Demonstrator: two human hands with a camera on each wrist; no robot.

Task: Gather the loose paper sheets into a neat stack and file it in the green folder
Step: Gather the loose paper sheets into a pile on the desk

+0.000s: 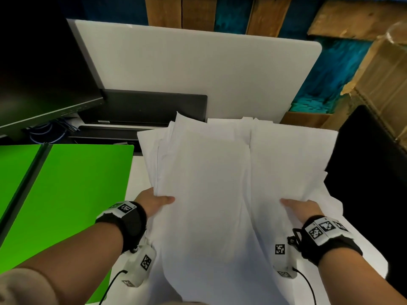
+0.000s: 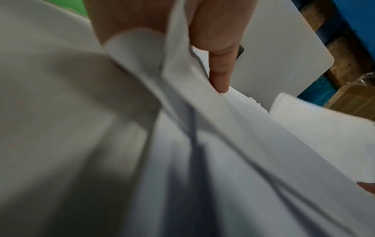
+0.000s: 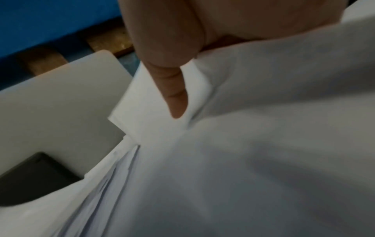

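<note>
A loose bundle of plain white paper sheets (image 1: 211, 183) is held up above the white desk surface (image 1: 137, 172), right of centre in the head view. The sheets are uneven: corners and edges are fanned out at the far end, several layers are offset along the left side, and a long fold or crease runs down the middle. No print can be made out on them.

The left edge of the bundle is gripped by the left hand (image 1: 155, 200), with the thumb (image 2: 220, 75) laid on the upper face and the fingers hidden beneath. The right edge is gripped by the right hand (image 1: 302, 208) in the same way, its thumb (image 3: 174, 96) pressed on top of the sheets, which are bunched under it.

The bright green folder (image 1: 66, 194) is lying open and flat at the near left, just beside the bundle. Both green leaves are divided by a dark spine, and nothing is seen lying on them.

At the far left a dark monitor (image 1: 44, 73) is seen, and behind the sheets a white rounded panel (image 1: 198, 69) is standing.
</note>
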